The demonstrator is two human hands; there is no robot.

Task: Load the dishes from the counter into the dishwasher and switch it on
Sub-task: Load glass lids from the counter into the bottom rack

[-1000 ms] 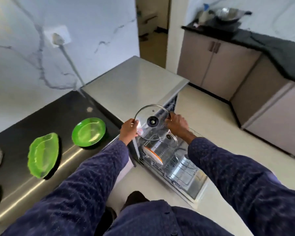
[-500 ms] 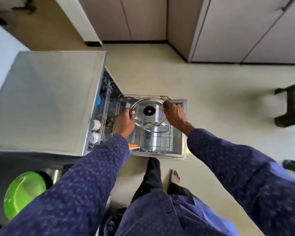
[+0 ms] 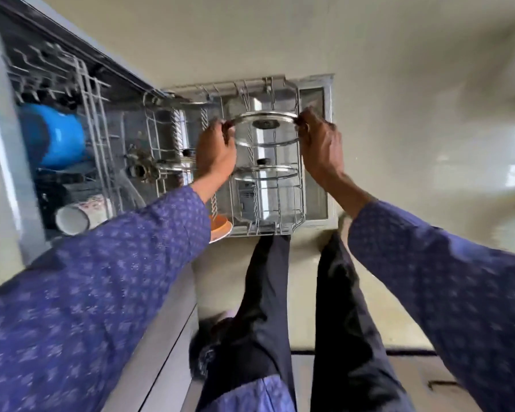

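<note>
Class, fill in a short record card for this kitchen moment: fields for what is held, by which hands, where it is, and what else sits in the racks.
held item: glass lid
hands: left hand and right hand grip opposite edges of its rim
position: over the pulled-out lower rack
already in lower rack: second glass lid, orange plate
upper rack: blue bowl, patterned mug

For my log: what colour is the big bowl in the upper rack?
Blue, clearest in the head view.
</note>
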